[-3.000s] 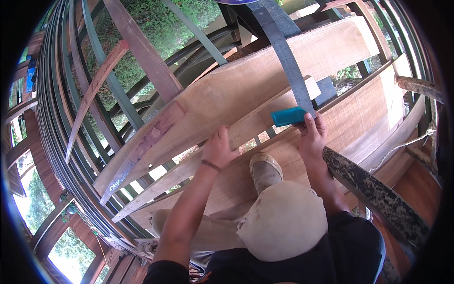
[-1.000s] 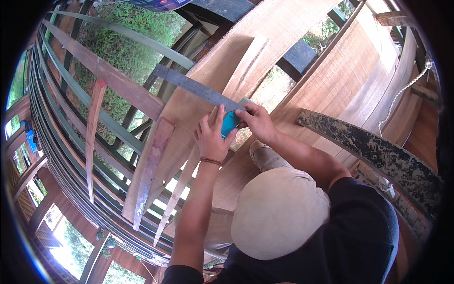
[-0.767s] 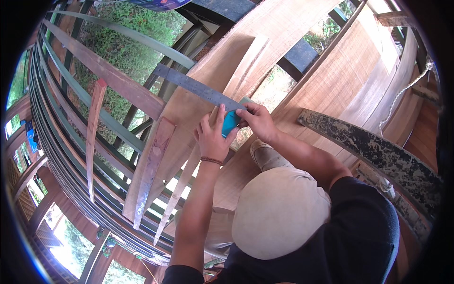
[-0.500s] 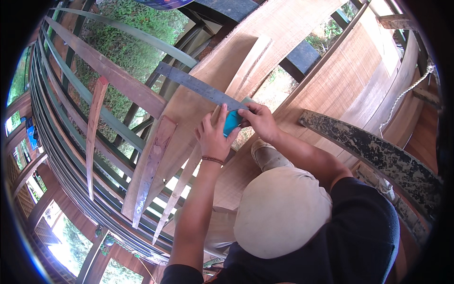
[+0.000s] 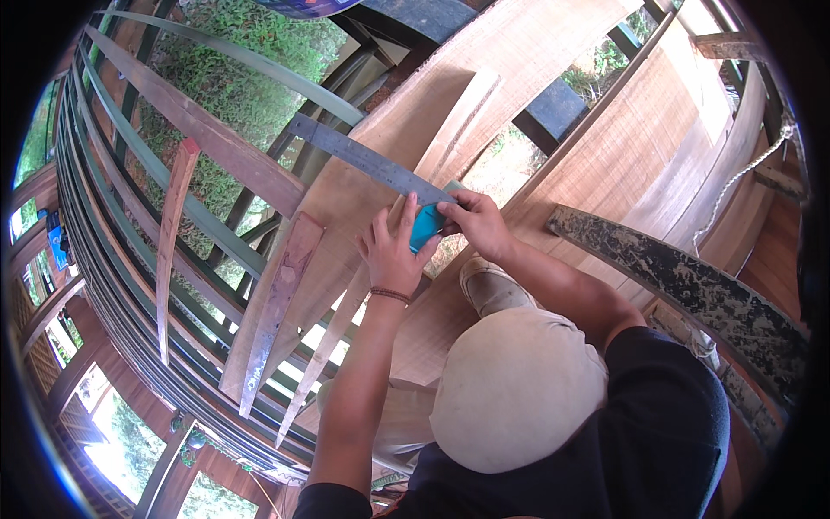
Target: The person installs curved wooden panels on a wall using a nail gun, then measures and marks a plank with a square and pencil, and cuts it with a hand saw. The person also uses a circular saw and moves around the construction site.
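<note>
A square with a long grey metal blade and a turquoise stock lies across a narrow wooden strip, above a wide plank. My left hand spans the strip and the stock, its index finger at the blade's edge and its thumb against the turquoise part. The fingertips of my right hand pinch the square where blade and stock meet. What lies under the right fingers is partly hidden.
Broad planks extend to the upper right. Further strips, one reddish brown, lie left of my hands over long curved slats. A weathered dark curved timber stands at right, near a rope. Rounded beige cloth fills the lower middle.
The whole view has shifted very slightly. Both hands keep their hold on the square, which stays across the strip.
</note>
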A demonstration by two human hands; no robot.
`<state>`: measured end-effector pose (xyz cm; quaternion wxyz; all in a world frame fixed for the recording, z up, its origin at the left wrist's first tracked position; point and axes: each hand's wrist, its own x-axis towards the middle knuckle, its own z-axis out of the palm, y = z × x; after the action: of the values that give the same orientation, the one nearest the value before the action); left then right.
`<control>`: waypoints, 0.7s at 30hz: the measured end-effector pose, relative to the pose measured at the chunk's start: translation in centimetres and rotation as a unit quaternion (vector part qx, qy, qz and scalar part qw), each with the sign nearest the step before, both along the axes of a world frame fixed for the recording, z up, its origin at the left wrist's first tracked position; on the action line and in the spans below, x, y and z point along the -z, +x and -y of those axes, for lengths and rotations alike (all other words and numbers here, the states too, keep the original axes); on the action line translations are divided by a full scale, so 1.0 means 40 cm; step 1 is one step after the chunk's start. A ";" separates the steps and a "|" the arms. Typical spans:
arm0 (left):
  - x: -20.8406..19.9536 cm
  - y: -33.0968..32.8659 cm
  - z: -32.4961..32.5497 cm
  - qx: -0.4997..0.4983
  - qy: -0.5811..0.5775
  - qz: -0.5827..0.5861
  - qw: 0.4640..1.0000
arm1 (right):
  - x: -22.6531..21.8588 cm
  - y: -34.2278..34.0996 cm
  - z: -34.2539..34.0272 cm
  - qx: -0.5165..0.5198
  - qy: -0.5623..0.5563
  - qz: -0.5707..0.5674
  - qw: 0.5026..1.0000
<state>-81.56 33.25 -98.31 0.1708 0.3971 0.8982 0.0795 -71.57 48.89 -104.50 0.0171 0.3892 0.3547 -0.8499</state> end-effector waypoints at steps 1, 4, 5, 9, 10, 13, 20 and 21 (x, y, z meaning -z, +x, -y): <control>0.003 0.000 0.002 -0.001 0.005 -0.003 1.000 | 0.004 0.002 0.001 -0.001 -0.002 -0.004 1.000; 0.016 0.003 0.010 -0.004 0.013 -0.008 1.000 | -0.002 0.000 0.001 -0.002 -0.007 -0.012 1.000; 0.016 0.004 0.011 -0.006 0.010 -0.008 1.000 | -0.004 -0.002 0.004 0.000 -0.008 -0.012 1.000; 0.012 0.008 0.007 -0.012 -0.015 -0.007 1.000 | -0.011 0.001 0.000 0.003 -0.010 -0.010 1.000; 0.013 0.007 0.008 -0.013 -0.012 -0.006 1.000 | -0.012 0.000 -0.001 0.005 -0.014 -0.014 1.000; 0.014 0.006 0.007 -0.015 -0.006 -0.004 1.000 | -0.016 -0.003 -0.001 0.009 -0.025 -0.021 0.999; 0.015 0.005 0.004 -0.012 0.005 -0.012 1.000 | -0.010 -0.002 -0.007 -0.001 -0.023 -0.018 1.000; 0.015 0.006 0.004 -0.012 0.010 -0.013 1.000 | -0.013 -0.004 -0.009 -0.002 -0.024 -0.020 1.000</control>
<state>-81.34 33.08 -98.92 0.1536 0.3894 0.9041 0.0855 -71.72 49.23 -103.98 0.0207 0.3710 0.3352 -0.8658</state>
